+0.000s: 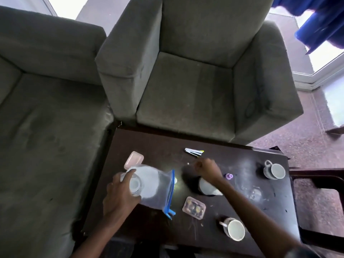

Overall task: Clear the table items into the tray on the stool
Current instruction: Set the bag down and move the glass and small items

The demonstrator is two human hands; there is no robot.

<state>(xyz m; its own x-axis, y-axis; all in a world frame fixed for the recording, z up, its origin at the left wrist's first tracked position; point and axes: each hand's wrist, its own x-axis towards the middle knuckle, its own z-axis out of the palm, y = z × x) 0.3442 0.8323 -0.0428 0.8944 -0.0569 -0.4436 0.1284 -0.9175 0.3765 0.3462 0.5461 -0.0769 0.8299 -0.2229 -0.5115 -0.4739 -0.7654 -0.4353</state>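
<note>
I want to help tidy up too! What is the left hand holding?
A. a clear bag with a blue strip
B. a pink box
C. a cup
A: the left hand grips the clear bag, and a blue strip runs along one edge of it.

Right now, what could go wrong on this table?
The right hand reaches across a mug; the wrist might tip it. The left hand grips the clear bag by one end, so it could slip. The near mug sits close to the table edge, where an arm might bump it.
</note>
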